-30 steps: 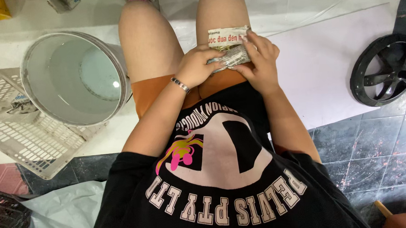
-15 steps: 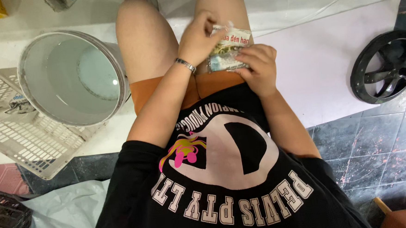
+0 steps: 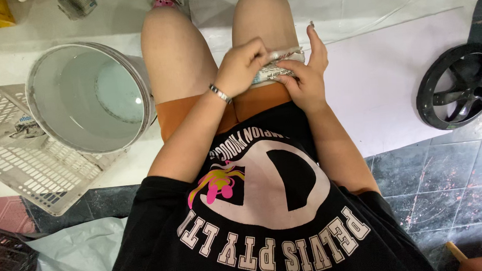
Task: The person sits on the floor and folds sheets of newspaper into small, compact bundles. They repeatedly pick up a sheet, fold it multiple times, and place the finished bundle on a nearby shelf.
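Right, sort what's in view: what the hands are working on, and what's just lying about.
In hand:
left hand
right hand
small printed packet, held on the lap

Lying about:
white bucket
white plastic basket
black wheel
white sheet

The person wore a black T-shirt (image 3: 268,227) with a large pale round print, orange shorts (image 3: 195,110), and a thin silver bracelet (image 3: 220,93).

Single head cam, steep downward, close over lap (image 3: 217,104), floor beyond

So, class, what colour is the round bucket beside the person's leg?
Pale grey round bucket, head view.
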